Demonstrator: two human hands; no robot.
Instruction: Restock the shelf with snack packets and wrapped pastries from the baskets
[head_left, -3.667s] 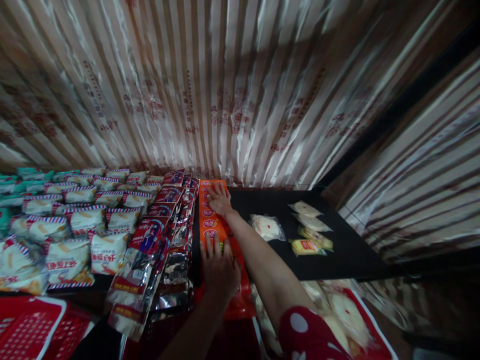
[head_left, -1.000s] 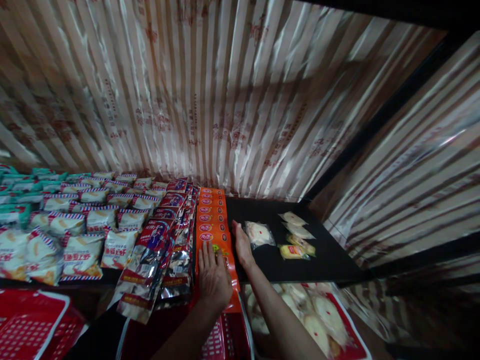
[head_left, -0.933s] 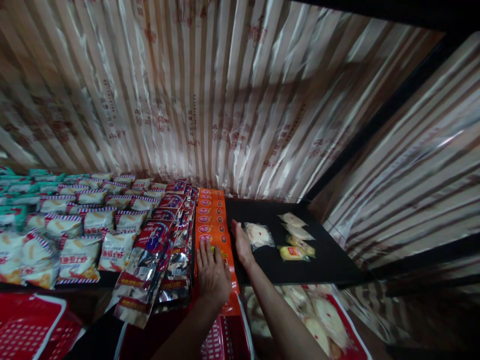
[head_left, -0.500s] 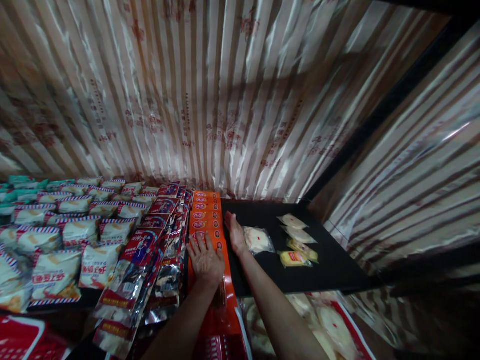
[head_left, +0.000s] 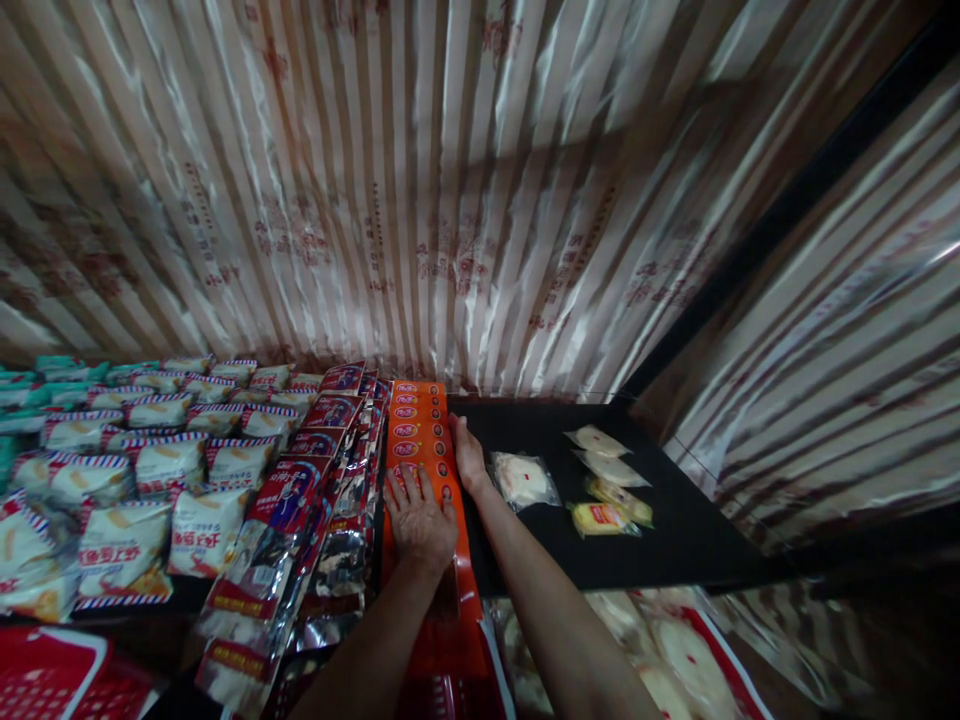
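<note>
A row of overlapping orange packets (head_left: 417, 425) lies on the dark shelf, running away from me toward the curtain. My left hand (head_left: 422, 518) rests flat on top of them, fingers spread. My right hand (head_left: 469, 458) stands on edge along their right side, fingers extended and touching or nearly touching the packets. Left of the orange row lie overlapping dark red and purple packets (head_left: 289, 495) with silvery lower parts. Right of my right hand sits a clear-wrapped round white bread (head_left: 523, 480).
White bagged snacks (head_left: 126, 545) fill the left side, with green packs behind. Two flat white packets (head_left: 606, 468) and a yellow packet (head_left: 598, 518) lie at right. Below are a red basket (head_left: 56, 665) and a container of wrapped pale breads (head_left: 690, 655). A pleated curtain (head_left: 420, 200) hangs behind.
The view has shifted slightly, so the goods appear a little to the right. The right hand's fingertips now sit closer against the orange row; the left hand stays flat on it.
</note>
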